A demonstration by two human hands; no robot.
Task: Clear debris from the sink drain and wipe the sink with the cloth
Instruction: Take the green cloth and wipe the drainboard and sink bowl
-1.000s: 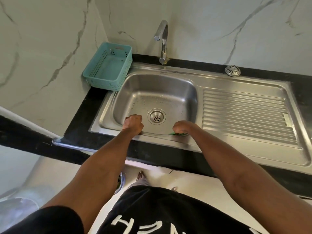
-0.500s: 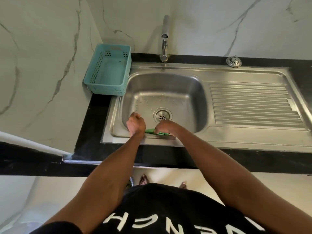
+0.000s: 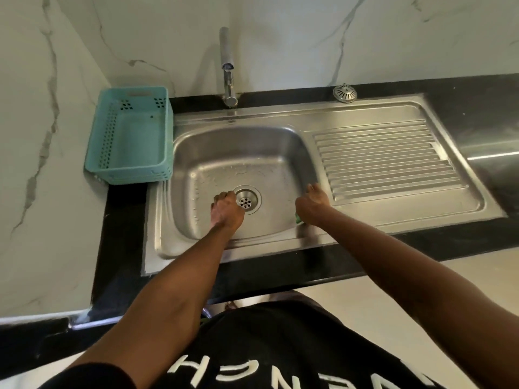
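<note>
A stainless steel sink [image 3: 241, 153] is set in a black counter, with a round perforated drain [image 3: 246, 200] in the basin floor. My left hand [image 3: 226, 210] is a closed fist resting in the basin just left of the drain; I cannot see anything in it. My right hand [image 3: 311, 204] presses on the basin's right front corner, covering a green cloth [image 3: 297, 219] of which only a small edge shows below the palm.
A teal plastic basket [image 3: 132, 136] stands on the counter left of the sink. The tap [image 3: 228, 66] rises behind the basin. A metal strainer cap [image 3: 345, 93] lies behind the ribbed drainboard [image 3: 382, 161]. Marble walls close off the left and back.
My right hand slid with the green cloth from beside the drain along the front wall to the basin's right corner. The left fist moved slightly toward the drain. The camera view shifted.
</note>
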